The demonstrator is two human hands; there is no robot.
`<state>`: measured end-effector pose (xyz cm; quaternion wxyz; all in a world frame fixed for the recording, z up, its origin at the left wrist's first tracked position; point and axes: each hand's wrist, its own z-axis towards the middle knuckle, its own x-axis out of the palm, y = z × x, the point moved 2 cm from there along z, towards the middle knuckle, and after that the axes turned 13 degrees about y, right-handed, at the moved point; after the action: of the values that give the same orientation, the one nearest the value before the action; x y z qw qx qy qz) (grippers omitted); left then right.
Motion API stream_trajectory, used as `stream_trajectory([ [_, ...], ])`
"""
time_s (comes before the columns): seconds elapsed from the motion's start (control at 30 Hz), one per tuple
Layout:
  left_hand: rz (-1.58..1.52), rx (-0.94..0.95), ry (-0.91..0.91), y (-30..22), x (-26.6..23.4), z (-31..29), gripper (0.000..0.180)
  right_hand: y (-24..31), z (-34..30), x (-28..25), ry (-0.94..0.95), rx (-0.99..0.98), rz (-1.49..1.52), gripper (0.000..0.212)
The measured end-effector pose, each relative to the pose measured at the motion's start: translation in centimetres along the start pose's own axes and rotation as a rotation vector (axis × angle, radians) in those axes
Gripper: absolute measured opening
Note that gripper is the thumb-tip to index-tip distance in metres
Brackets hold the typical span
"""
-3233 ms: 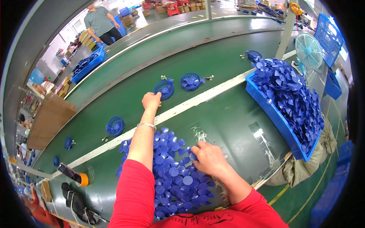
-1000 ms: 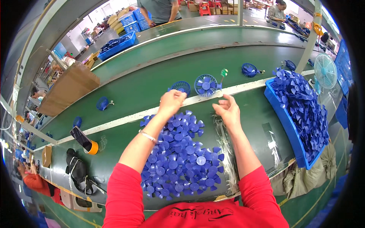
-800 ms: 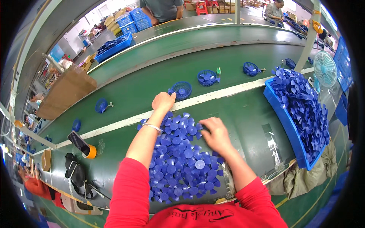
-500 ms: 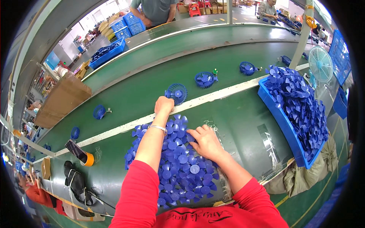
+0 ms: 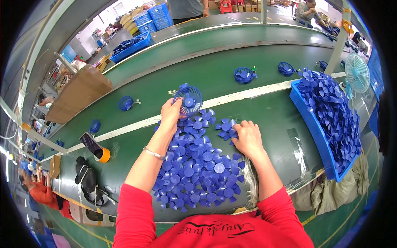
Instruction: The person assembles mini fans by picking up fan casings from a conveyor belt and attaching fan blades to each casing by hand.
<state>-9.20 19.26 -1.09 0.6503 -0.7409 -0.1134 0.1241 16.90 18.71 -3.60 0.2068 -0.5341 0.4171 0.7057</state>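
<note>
Two bare hands reach from red sleeves over a green work surface. The left hand (image 5: 170, 114), with a pale bracelet (image 5: 154, 153) at its wrist, pinches the near-left rim of a round blue fan cage (image 5: 190, 101) between thumb and fingers. The cage is tilted, its ribbed inside and central hub facing the wearer, over the pale strip (image 5: 223, 100) that borders a green belt (image 5: 157, 82). The right hand (image 5: 249, 139) is half curled, thumb and forefinger apart, at the edge of a blue fan blade piece (image 5: 226, 125); whether it grips the piece or only touches it, I cannot tell.

Below and between the forearms spreads a loose pile of blue fan blades (image 5: 194, 173). On the belt, farther off, lie more blue cages, one of them a cage with blades inside (image 5: 244, 75). To the right, a blue bin (image 5: 313, 136) is heaped with blades, and a turquoise desk fan (image 5: 357, 73) stands behind it. To the left, a phone (image 5: 91, 144) leans by an orange roll (image 5: 104, 155), with a black bag (image 5: 87, 182) nearer the wearer. Across the belts stands a person in grey (image 5: 184, 8).
</note>
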Motion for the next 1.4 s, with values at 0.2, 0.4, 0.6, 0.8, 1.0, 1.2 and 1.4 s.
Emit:
stream_trajectory([
  [0.2, -0.275, -0.018, 0.083, -1.4, -0.2, -6.1, 0.02, 0.3, 0.1, -0.1, -0.016, -0.061, -0.072, 0.027],
  [0.4, -0.336, 0.016, 0.075, -0.8, -1.7, -8.0, 0.027, -0.7, 0.2, -0.1, 0.036, 0.049, -0.082, 0.026],
  [0.6, -0.275, 0.027, 0.095, 0.5, 0.4, -9.1, 0.03, 0.2, -0.1, -1.9, -0.381, -0.023, 0.082, 0.033],
  [0.8, 0.005, 0.178, 0.13, 4.4, 2.7, -10.2, 0.041, 6.4, -1.4, -1.8, -0.471, -0.469, 0.16, 0.04],
  [1.0, 0.155, 0.139, 0.214, 2.4, 5.1, -12.1, 0.038, 6.8, -1.8, -1.5, -0.359, -0.475, 0.182, 0.042],
  [1.2, 0.228, 0.169, 0.217, 1.2, 5.1, -12.1, 0.035, 6.7, -1.8, -2.0, -0.506, -0.385, 0.149, 0.053],
  [1.4, 0.3, 0.266, 0.242, 1.1, 5.7, -12.2, 0.038, 4.4, -0.6, -0.4, -0.028, -0.171, 0.946, 0.056],
])
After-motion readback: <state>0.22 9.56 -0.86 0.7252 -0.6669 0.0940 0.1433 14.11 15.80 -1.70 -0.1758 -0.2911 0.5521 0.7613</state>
